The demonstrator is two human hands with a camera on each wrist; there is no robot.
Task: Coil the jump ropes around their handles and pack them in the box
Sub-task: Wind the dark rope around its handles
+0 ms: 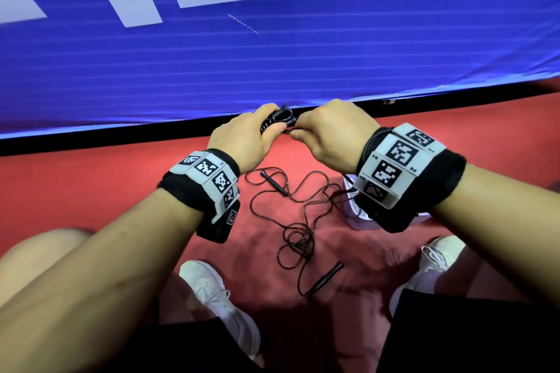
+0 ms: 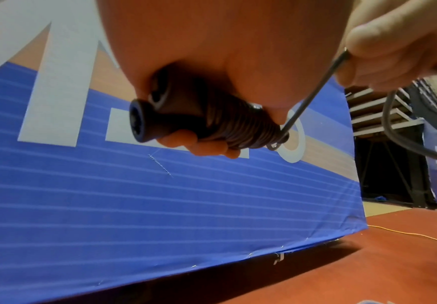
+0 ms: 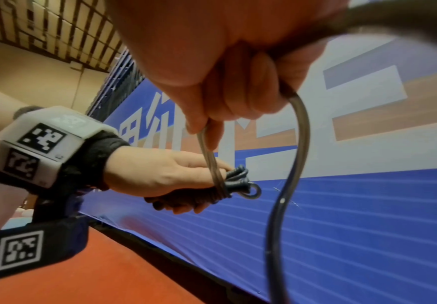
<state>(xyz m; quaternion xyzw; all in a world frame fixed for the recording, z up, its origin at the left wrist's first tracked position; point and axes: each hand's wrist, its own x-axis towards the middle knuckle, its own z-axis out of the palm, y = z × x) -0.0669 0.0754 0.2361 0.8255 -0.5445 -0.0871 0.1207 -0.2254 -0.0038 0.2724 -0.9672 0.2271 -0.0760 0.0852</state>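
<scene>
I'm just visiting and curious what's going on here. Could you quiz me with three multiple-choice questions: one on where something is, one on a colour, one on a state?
1. Where does the loose rope lie?
A. on the floor between the shoes
B. in the box
C. over a knee

2. What colour is the floor?
A. green
B. red
C. grey

3. What does the left hand hold?
A. nothing
B. a shoe
C. a coiled rope bundle

Answers: 1 A, it sprawls on the carpet; 2 B, red carpet; 3 C, fingers wrap the bundle while the right hand pinches its cord.
</scene>
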